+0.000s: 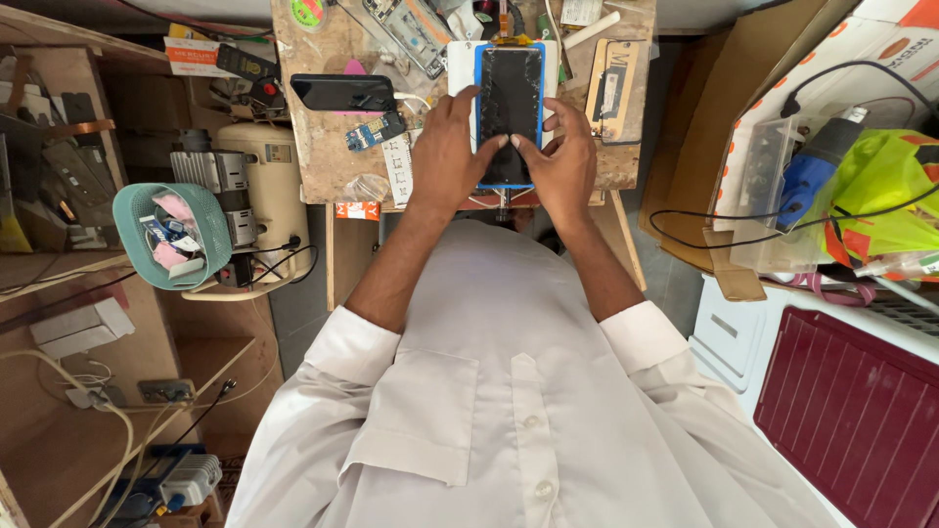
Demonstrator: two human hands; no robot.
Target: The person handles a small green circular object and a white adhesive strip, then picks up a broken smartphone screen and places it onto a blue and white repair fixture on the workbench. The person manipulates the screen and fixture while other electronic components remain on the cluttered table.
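A phone screen panel with black glass and a blue frame [510, 88] lies on a white pad [460, 61] on the small wooden workbench [323, 147]. My left hand [447, 152] rests on the panel's left edge, its fingers pressing on the lower glass. My right hand [564, 161] holds the right edge, thumb and forefinger pressing the glass near the bottom. The fingertips of both hands meet at the panel's lower middle. Neither hand lifts it.
A dark phone [342, 92] and a small blue circuit board [375, 131] lie left of the pad, and a phone frame [612, 90] lies to its right. A teal basket [174, 235] and a cream machine [269, 186] stand at left. Cardboard boxes and a blue tool [817, 166] are at right.
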